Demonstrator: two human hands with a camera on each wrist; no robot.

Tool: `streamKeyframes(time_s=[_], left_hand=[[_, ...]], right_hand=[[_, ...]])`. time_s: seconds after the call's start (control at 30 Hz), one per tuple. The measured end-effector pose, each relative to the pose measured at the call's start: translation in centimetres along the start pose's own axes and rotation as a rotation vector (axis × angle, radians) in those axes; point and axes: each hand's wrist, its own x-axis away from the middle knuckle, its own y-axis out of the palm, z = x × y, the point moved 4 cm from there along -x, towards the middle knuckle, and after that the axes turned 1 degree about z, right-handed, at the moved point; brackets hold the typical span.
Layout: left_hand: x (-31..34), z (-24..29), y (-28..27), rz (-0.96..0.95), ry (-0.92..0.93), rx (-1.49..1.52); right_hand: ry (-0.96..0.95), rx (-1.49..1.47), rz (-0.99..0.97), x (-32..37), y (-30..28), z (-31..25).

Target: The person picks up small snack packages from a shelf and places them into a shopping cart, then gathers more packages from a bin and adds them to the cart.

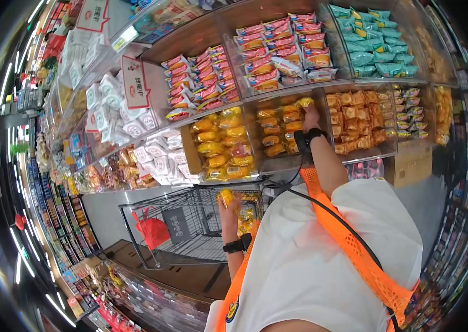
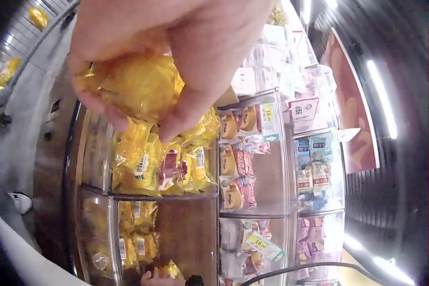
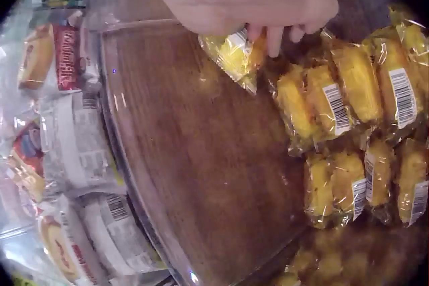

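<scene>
The yellow packet [image 3: 234, 61] in the right hand [image 1: 311, 117] lies right at the fingertips, gripped between thumb and curled fingers, over the far right part of its clear-sided bin [image 3: 201, 145]. In the right wrist view its long axis slants away from the fingers; whether it touches the bin's floor cannot be told.

The rows of yellow packets [image 3: 348, 91] lie to the left of this hand and nearer the body, side by side, their long axes mostly crosswise in the bin. The right hand is the one nearer to them. Brown floor shows between these rows and the far wall [image 3: 110, 105], so sideways room looks best along that strip. The right divider stands close beside the hand; any way back toward the body would have to pass above the front wall [image 1: 278, 165].

The left hand [image 1: 228, 216], well apart, grasps a second yellow packet [image 2: 134, 88] and is nearer to the shopping cart [image 1: 190, 235]. In the head view it overlaps the cart's right end, just beside the yellow packets in the cart [image 1: 247, 223]. How high it is over the rim is hard to judge.
</scene>
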Motion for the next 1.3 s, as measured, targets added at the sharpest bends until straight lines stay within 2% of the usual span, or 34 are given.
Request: streamKeyframes(time_s=[0.03,0.07,0.1,0.13,0.17,0.27,0.3,0.4,0.5,0.6,0.7,0.8,0.83,0.9,0.97,1.0,1.1,1.2,1.23,1.3], left_hand=[[0.1,0.0,0.1,0.002,-0.012,-0.003],[0.2,0.0,0.2,0.004,-0.022,-0.004],[0.4,0.0,0.3,0.019,-0.031,-0.014],[0.4,0.2,0.4,0.03,-0.035,-0.022],[0.2,0.3,0.8,0.039,-0.035,-0.024],[-0.5,-0.2,0.1,0.003,-0.023,-0.053],[-0.4,0.1,0.4,0.009,-0.025,-0.06],[0.0,0.4,0.9,0.018,-0.034,-0.09],[-0.5,-0.1,0.3,0.007,-0.038,-0.116],[-0.6,0.6,1.1,-0.008,-0.037,-0.113],[-0.8,0.9,2.0,0.01,-0.037,-0.134],[-1.0,0.8,2.0,0.019,-0.027,-0.141],[-1.0,0.6,1.9,0.025,-0.029,-0.137],[-1.5,0.7,2.3,0.021,-0.017,-0.129],[-1.3,0.6,2.2,0.014,-0.006,-0.124],[-1.2,0.6,2.1,0.019,-0.023,-0.129],[-0.9,0.4,1.7,0.023,-0.044,-0.133],[-0.3,-0.1,1.4,0.033,-0.028,-0.118],[-0.3,0.0,1.5,0.047,-0.036,-0.117],[-0.3,-0.2,1.2,0.057,-0.042,-0.105]], right_hand=[[-0.046,0.103,0.007,0.0,0.0,-0.6],[-0.155,0.327,-0.009,0.1,0.2,-1.4],[-0.31,0.672,-0.045,0.5,0.7,-2.3],[-0.545,1.211,-0.033,1.4,0.8,-4.0],[-0.522,1.291,-0.155,2.3,0.5,-4.7],[-0.549,1.153,-0.127,0.4,1.6,-3.4],[-0.512,1.122,-0.264,-2.0,3.0,-2.2],[0.266,-0.318,-0.016,-4.8,4.7,1.7],[0.18,-0.145,0.006,-1.6,2.3,-0.6],[0.109,-0.022,-0.139,-1.1,1.3,-1.3],[0.144,-0.174,0.032,-1.0,1.2,-0.3],[0.036,-0.147,-0.048,4.7,-3.1,-4.0],[0.024,-0.117,-0.036,5.0,-2.7,-4.0],[-0.008,0.042,-0.023,3.9,-1.0,-2.7],[-0.166,0.755,-0.152,0.9,2.4,-1.3],[-0.233,0.96,-0.194,-0.3,3.5,-1.1],[-0.28,0.784,0.011,-2.7,4.4,-1.0],[-0.213,0.98,-0.197,0.5,1.9,-4.6],[-0.244,0.996,-0.266,-0.9,2.7,-3.6],[0.207,-0.253,-0.017,0.2,2.0,-2.1]])
